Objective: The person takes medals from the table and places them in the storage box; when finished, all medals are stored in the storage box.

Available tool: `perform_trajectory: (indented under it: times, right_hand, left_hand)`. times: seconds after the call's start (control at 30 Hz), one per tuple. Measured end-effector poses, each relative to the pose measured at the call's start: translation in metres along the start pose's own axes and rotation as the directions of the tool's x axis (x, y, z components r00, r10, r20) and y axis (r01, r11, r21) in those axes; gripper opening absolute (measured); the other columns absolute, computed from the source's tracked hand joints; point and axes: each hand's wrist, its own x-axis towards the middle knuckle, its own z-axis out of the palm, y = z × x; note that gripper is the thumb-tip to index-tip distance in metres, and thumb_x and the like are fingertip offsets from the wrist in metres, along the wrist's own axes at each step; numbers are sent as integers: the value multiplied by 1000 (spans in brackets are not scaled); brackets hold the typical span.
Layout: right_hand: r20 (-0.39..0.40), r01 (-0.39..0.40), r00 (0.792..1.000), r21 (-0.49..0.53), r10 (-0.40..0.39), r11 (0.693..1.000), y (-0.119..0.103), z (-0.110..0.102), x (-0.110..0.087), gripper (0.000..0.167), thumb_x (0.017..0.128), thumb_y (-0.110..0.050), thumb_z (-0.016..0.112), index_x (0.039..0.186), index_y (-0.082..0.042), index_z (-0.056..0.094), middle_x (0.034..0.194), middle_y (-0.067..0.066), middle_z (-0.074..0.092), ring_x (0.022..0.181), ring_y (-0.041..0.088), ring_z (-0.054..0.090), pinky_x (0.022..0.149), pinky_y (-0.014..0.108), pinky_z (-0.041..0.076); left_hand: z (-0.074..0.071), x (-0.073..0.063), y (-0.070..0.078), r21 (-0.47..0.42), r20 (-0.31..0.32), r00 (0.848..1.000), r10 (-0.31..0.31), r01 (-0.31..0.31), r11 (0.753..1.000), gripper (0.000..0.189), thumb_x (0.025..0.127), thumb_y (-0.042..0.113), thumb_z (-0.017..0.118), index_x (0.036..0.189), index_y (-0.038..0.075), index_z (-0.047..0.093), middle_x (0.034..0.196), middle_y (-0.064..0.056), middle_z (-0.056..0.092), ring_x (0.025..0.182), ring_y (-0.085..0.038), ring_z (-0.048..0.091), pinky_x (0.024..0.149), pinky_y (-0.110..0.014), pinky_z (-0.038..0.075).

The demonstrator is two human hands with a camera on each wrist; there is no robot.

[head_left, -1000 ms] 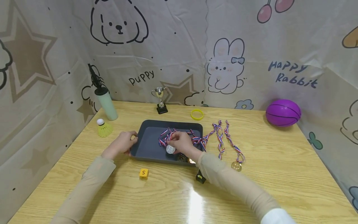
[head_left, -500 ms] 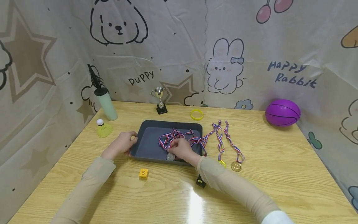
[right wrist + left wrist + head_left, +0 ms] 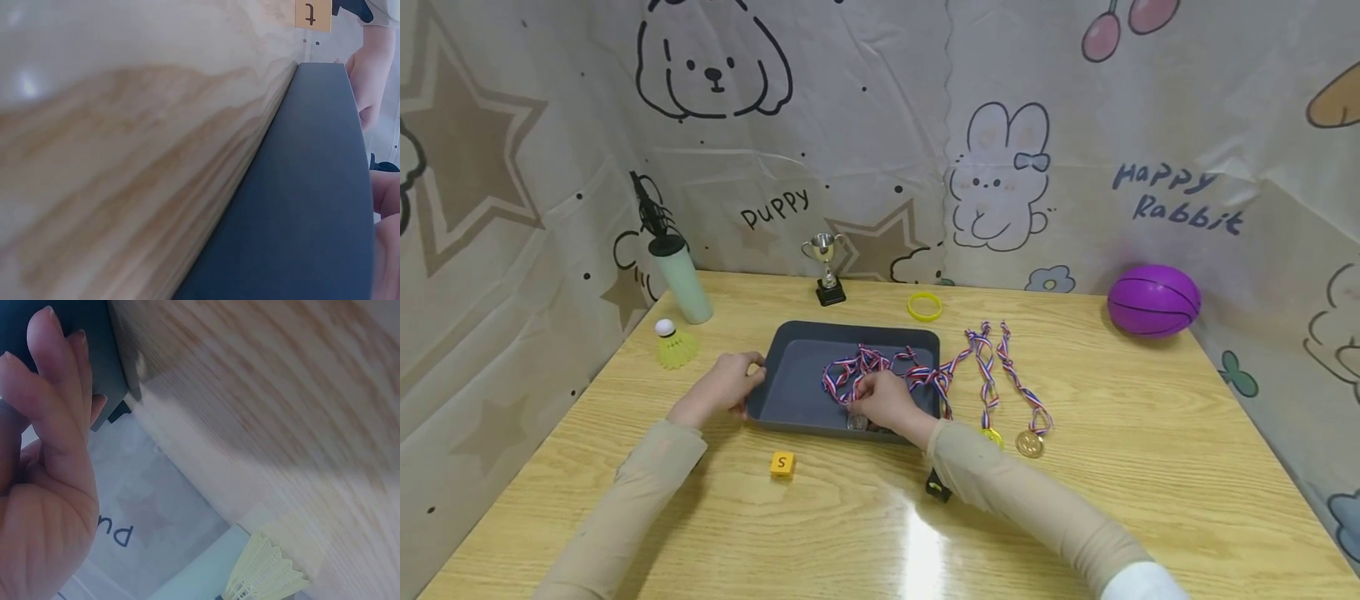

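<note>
A dark grey tray point(image 3: 797, 375) sits mid-table in the head view. My left hand point(image 3: 727, 385) grips its left edge, thumb and fingers at the rim; the left wrist view shows this hand point(image 3: 53, 425) against the tray's dark wall point(image 3: 106, 369). Inside the tray, my right hand point(image 3: 887, 402) pinches a silver medal point(image 3: 857, 422) near where its ribbon joins, by the front wall. Red, white and blue ribbons point(image 3: 842, 371) lie bunched beyond the fingers. Other medals beneath the right hand are mostly hidden. In the right wrist view the tray's side point(image 3: 300, 187) covers much of that hand.
Right of the tray lie a gold medal point(image 3: 1029, 443) and a yellow medal point(image 3: 993, 437) with ribbons. Around it stand a letter cube point(image 3: 782, 465), a black object point(image 3: 937, 485), a shuttlecock point(image 3: 674, 346), a bottle point(image 3: 683, 283), a trophy point(image 3: 827, 271), a yellow wristband point(image 3: 924, 307) and a purple ball point(image 3: 1153, 301).
My right hand has moved slightly toward the tray's front, lowering the silver medal from among the ribbons to beside the front wall. My left hand has stayed at the tray's edge.
</note>
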Motion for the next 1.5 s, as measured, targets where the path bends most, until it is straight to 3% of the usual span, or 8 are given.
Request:
perform_trajectory:
  times: [0.17,0.4,0.67,0.93,1.1,1.23,1.5]
  right_hand:
    - [19,-7,1000,1,7,1000,0,0,-1,18,79,-11,76,69,-7,61,59,-6,53,45,6,49,48,20,46]
    - [23,-10,1000,-16,11,1000,-3,-4,-4,22,79,-11,77,70,-8,57,61,-4,54,50,7,52,52,21,46]
    - [43,-32,999,2,32,999,-6,-10,-7,10,78,-8,76,79,-5,67,71,3,65,55,8,54,51,20,48]
    - [57,-58,997,22,57,998,-6,-16,-11,11,78,-8,77,83,-4,68,74,3,66,60,8,55,53,20,49]
    - [96,-79,993,84,71,993,-9,-24,-16,12,79,-7,75,87,-2,67,77,5,65,62,19,63,53,27,57]
    - [112,-96,991,174,77,980,-9,-34,-19,14,81,-5,73,91,0,65,83,8,65,72,29,69,55,33,59]
    - [197,-119,979,307,59,944,-1,-61,-29,22,86,-6,67,104,4,61,91,11,68,80,19,70,60,36,60]
  left_hand:
    - [0,0,-1,14,-1,1000,11,-11,1000,35,101,13,44,126,-10,50,45,-4,57,34,-11,55,37,-28,49]
    - [-1,-1,1,14,1,1000,12,-12,1000,34,101,13,44,125,-11,50,44,-3,57,33,-10,55,37,-28,49]
    - [0,-1,1,9,3,1000,13,-13,1000,34,101,12,44,126,-11,49,44,-4,57,33,-10,55,37,-30,50]
    - [1,-1,1,-4,3,1000,6,-6,1000,35,101,13,43,127,-10,49,45,-5,56,33,-10,55,38,-30,50]
    - [0,-1,0,-1,16,1000,-12,12,1000,35,101,13,43,128,-9,49,45,-5,57,34,-12,56,38,-30,51]
    - [0,0,-1,9,16,1000,3,-3,1000,35,101,12,44,127,-11,48,45,-5,57,34,-12,56,37,-30,50]
    - [-1,1,0,15,8,1000,20,-20,1000,35,100,11,44,126,-13,49,44,-4,56,33,-12,56,36,-29,49]
